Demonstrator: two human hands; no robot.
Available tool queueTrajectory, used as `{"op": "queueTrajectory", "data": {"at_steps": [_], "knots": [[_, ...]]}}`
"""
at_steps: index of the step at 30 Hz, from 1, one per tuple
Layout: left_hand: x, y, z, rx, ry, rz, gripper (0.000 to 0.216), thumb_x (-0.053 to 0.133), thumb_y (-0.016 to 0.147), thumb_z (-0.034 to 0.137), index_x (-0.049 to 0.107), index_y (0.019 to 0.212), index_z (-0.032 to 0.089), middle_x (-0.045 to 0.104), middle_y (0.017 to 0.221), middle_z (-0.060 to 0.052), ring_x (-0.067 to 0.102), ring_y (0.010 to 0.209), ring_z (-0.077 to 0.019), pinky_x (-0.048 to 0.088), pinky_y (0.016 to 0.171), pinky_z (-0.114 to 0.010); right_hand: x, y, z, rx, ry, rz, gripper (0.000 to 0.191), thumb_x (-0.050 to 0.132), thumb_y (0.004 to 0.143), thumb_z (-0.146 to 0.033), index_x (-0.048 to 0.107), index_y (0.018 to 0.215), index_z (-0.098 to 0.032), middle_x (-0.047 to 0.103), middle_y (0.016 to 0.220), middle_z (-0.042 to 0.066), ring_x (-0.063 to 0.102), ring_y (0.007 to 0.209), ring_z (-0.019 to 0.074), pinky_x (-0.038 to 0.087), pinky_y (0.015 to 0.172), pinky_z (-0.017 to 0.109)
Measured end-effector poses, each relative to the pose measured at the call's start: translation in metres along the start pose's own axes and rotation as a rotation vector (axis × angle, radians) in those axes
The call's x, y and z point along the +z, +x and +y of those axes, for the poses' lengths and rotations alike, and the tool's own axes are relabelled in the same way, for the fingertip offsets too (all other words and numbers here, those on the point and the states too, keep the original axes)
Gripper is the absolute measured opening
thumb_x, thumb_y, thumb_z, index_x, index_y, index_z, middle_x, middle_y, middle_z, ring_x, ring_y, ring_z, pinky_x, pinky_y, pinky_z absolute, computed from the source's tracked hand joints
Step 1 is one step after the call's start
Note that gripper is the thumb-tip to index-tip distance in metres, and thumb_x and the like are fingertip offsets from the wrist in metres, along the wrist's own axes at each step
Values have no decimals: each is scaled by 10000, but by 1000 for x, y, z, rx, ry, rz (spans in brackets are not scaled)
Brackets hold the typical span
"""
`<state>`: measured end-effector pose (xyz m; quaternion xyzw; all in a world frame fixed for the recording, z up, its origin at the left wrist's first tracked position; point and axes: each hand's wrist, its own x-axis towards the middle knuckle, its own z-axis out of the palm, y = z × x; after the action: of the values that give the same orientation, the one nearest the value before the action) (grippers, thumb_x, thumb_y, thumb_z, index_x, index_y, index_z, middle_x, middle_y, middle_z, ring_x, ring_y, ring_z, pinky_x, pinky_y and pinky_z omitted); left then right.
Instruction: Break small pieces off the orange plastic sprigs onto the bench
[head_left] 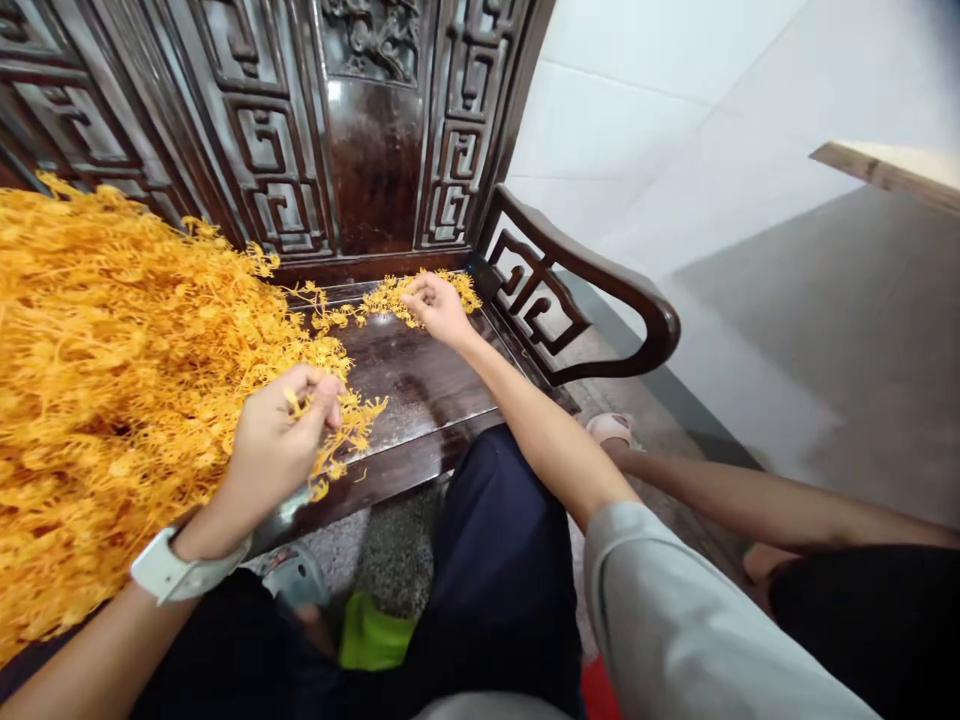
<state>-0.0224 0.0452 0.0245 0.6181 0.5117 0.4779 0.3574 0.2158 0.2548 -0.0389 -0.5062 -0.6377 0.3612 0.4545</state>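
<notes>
My left hand (pixel 279 432), with a pale watch band on its wrist, is closed around a few orange plastic flower sprigs (pixel 346 430). Their branched ends stick out past the fingers above the front of the bench seat. My right hand (pixel 441 308) is over a small heap of similar orange sprigs (pixel 390 297) at the seat's far right corner. Its fingers are curled together, and I cannot make out what is between them. A large pile of orange sprigs (pixel 150 370) lies to the left, right beside my left hand.
The dark wooden bench (pixel 420 370) has a carved backrest (pixel 375 160) and a curved armrest (pixel 645 320) on the right. Another person's leg (pixel 735 500) is at the right. Something bright green (pixel 375 635) is below the seat. A board edge (pixel 885 170) juts in at upper right.
</notes>
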Motion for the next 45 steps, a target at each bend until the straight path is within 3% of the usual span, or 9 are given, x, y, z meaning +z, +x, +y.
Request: {"op": "queueTrajectory", "data": {"at_steps": [5, 9, 13, 17, 20, 25, 31, 40, 45], "knots": [[1, 16, -10, -333, -625, 93, 171, 797, 988, 284, 703, 907, 167, 766, 806, -42, 754, 763, -167, 603, 735, -256, -15, -10, 8, 275, 316, 103, 241, 731, 1006, -258, 492, 1023, -238, 623, 726, -51, 569, 588, 109, 511, 606, 219], [-2, 27, -3, -406, -782, 92, 156, 710, 1051, 220, 699, 909, 158, 718, 740, -25, 765, 751, -153, 621, 685, -214, -23, -24, 2, 501, 302, -89, 98, 594, 1098, -259, 539, 1043, -200, 718, 821, 16, 593, 560, 97, 506, 534, 200], [1, 32, 12, -372, -848, 50, 236, 603, 1102, 172, 706, 891, 159, 648, 670, -5, 740, 719, -131, 631, 701, -197, -30, -45, -21, 236, 227, -376, 287, 622, 1105, -431, 697, 1125, -154, 748, 931, 50, 615, 641, 88, 508, 564, 196], [9, 38, 20, -374, -910, 46, 294, 556, 1137, 212, 713, 891, 178, 620, 655, 10, 728, 734, -109, 623, 714, -174, -26, -75, -49, -151, 251, -640, 456, 859, 909, -562, 770, 1157, -190, 731, 956, 20, 632, 784, 123, 522, 697, 253], [15, 41, 22, -340, -910, 15, 304, 548, 1143, 223, 708, 886, 189, 616, 651, 14, 730, 760, -112, 623, 724, -181, -27, -93, -63, -321, 182, -539, 376, 844, 930, -559, 771, 992, -195, 698, 916, 14, 581, 786, 131, 482, 737, 291], [29, 40, 27, -280, -800, -112, 245, 712, 1074, 301, 682, 852, 200, 509, 571, 35, 701, 712, -133, 598, 689, -192, -33, -115, -78, -422, 195, -436, 378, 826, 967, -520, 751, 1172, -212, 684, 1006, 28, 590, 870, 157, 479, 795, 317], [46, 38, 30, -218, -809, -153, 228, 654, 1085, 240, 693, 864, 202, 535, 597, 19, 686, 711, -131, 578, 676, -186, -41, -118, -76, -368, 326, -416, 434, 795, 979, -590, 623, 898, -201, 537, 797, -21, 463, 728, 129, 402, 669, 286], [53, 27, 33, -326, -743, -65, 278, 725, 1015, 185, 651, 749, 214, 473, 524, 26, 746, 817, -188, 623, 830, -267, -48, -125, -79, -415, 218, -392, 475, 800, 967, -614, 593, 843, -204, 547, 807, -5, 497, 749, 142, 463, 712, 309], [41, 15, 49, -362, -836, -29, 390, 554, 1120, 151, 639, 742, 196, 308, 452, 77, 502, 482, -98, 605, 735, -223, -73, -89, -48, -381, 374, -68, 457, 749, 995, -618, 590, 826, -224, 628, 836, 0, 611, 752, 124, 509, 696, 312]]}}
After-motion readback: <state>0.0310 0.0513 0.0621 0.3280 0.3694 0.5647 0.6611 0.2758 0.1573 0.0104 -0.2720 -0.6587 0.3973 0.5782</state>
